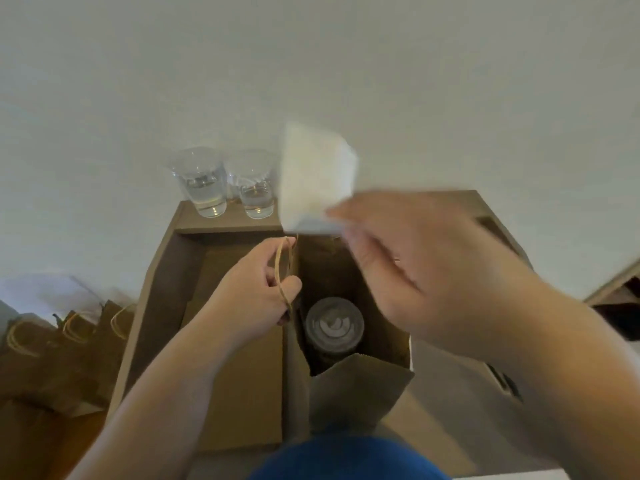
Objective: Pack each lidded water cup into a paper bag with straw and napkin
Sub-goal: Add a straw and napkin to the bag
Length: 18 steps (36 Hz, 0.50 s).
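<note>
- Left hand: fingers curled round the handle of the open bag.
- Right hand: blurred; apparently pinching a white napkin above the bag mouth.
- Cup: lidded, upright inside the bag.
- Other cups: two, with water, side by side at the bench's far edge.
- Spare bags: lower left, beside the bench.
</note>
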Tool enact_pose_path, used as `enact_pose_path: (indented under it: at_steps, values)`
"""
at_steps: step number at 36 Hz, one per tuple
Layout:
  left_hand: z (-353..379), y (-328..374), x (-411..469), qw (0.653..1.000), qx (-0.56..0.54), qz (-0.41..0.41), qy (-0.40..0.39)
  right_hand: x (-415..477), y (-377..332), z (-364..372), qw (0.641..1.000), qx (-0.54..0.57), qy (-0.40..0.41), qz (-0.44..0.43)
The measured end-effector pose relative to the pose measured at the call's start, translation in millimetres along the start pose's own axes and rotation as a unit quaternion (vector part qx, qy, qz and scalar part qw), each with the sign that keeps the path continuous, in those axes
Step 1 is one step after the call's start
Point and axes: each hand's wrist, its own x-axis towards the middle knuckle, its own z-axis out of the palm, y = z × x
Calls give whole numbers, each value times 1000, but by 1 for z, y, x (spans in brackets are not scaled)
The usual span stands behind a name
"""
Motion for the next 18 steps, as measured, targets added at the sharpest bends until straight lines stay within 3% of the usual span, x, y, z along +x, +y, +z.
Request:
enact_pose_path:
  at_steps: [3, 5, 7, 10, 12, 13, 15, 16, 17, 18]
  values:
    - [0, -1, 0, 1000, 2, 3, 3, 1, 9, 23, 965, -67, -240, 83]
    - [1, -2, -2, 1000, 0, 3, -3, 0, 12, 36, 942, -69, -312, 105]
    - [1, -3, -3, 1000, -5, 11, -4, 1, 11, 37, 954, -45, -277, 105]
    - [-2, -6, -4, 1000, -5, 16, -2, 4, 2, 9, 998, 40, -41, 29]
    - [-3, -9, -2, 1000, -3, 12, 1, -5, -2, -16, 994, 63, 94, 9]
    - [-3, -10, 0, 1000, -3, 9, 4, -3, -7, -25, 991, 66, 114, 7]
    - [-3, -13, 5, 1000, -10, 8, 18, -2, -12, -29, 994, 90, 53, 39]
    - [-2, -15, 9, 1000, -15, 8, 23, -3, -12, -23, 988, 122, -31, 94]
    - [0, -15, 13, 1000, -23, 7, 20, -8, -15, -16, 978, 92, -119, 144]
    - [1, -15, 17, 999, -37, 8, 14, -17, -16, -7, 975, 14, -178, 134]
